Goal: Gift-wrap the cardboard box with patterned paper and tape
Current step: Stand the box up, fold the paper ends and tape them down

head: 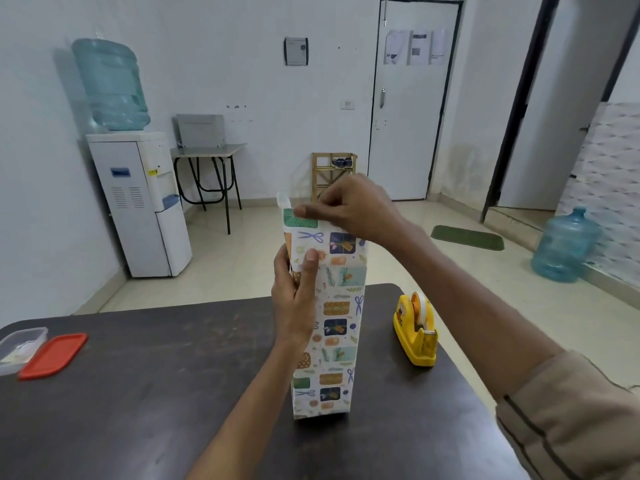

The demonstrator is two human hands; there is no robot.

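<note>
Head view: the wrapped box (332, 341) stands upright on the middle of the dark table (138, 393). The left hand (294, 296) grips its upper left edge. The right hand (353, 206) pinches the top edge of the patterned paper (311, 237). A yellow tape dispenser (415, 327) sits just to the right.

One paper-wrapped box (332, 327), one yellow tape dispenser (417, 329), one clear container (20, 344) and one red lid (53, 355) are counted; two blue water jugs (110, 84) are noted.

We find open tabletop (156, 393) at lower left, between the upright wrapped box (334, 344) at centre and the red lid (52, 355) at the left edge. The tape dispenser (415, 336) crowds the box's right.
</note>
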